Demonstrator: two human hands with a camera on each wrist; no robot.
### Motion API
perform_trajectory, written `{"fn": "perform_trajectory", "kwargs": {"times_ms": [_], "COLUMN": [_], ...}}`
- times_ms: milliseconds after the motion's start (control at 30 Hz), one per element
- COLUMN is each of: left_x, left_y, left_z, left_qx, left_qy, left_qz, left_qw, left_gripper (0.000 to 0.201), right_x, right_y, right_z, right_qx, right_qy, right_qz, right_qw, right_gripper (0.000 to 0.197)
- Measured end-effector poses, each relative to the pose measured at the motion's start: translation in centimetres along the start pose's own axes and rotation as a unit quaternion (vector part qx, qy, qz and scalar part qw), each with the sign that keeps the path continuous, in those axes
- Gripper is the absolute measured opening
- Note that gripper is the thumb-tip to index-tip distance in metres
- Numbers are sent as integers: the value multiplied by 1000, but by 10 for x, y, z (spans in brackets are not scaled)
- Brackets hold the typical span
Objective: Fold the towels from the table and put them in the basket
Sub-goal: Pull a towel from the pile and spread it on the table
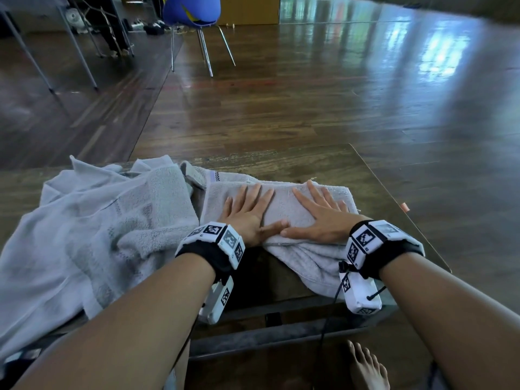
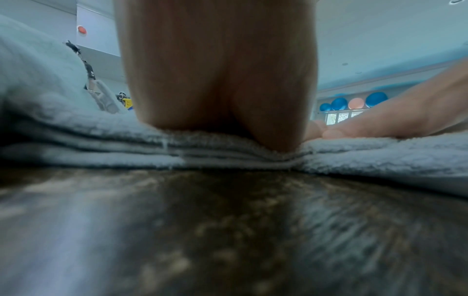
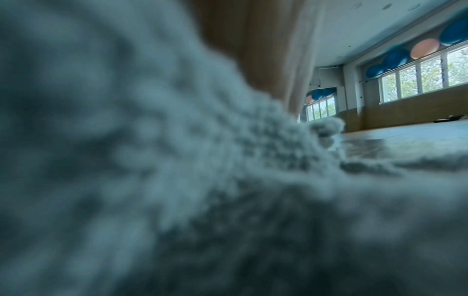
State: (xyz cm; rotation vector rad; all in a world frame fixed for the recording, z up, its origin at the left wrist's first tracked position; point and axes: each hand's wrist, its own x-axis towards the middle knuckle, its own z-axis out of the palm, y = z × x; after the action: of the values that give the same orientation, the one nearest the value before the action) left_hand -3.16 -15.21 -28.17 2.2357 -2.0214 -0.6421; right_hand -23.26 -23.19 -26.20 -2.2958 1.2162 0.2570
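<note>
Head view: left hand (image 1: 247, 212) and right hand (image 1: 320, 218) flat, fingers straight, thumbs touching, pressing folded towel (image 1: 281, 204) on table (image 1: 374, 190). Towel corner drooping over near edge; bare wood toward right edge. Loose towels (image 1: 92, 220) heaped just left, spilling off. No container seen.

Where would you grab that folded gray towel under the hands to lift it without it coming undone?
Probably by its two short ends, one hand from each side. The folded towel lies flat in stacked layers, which the left wrist view shows at its near edge. The left hand and right hand press flat on top. Fingers slid underneath with thumbs on top would likely keep the layers together.
</note>
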Motion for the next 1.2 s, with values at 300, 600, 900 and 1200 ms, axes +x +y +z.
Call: {"fn": "perform_trajectory", "kwargs": {"times_ms": [300,600,900,1200], "left_x": [-18,-34,-49,-46], "left_y": [-4,-9,-19,-13], "left_z": [-10,-22,-42,-59], "left_qx": [-10,0,-19,-126], "left_qy": [-15,-37,-8,114], "left_qz": [-69,-126,-220,-224], "left_qw": [997,991,975,960], "left_gripper": [112,114,119,39], "right_x": [-14,-29,-31,-23], "right_y": [2,21,11,-49], "right_z": [-3,-5,-18,11], "right_qx": [-4,21,-79,-107], "right_qy": [4,6,41,1], "right_qz": [51,110,87,-51], "right_qw": [999,994,992,993], "right_gripper": [140,153,152,91]}}
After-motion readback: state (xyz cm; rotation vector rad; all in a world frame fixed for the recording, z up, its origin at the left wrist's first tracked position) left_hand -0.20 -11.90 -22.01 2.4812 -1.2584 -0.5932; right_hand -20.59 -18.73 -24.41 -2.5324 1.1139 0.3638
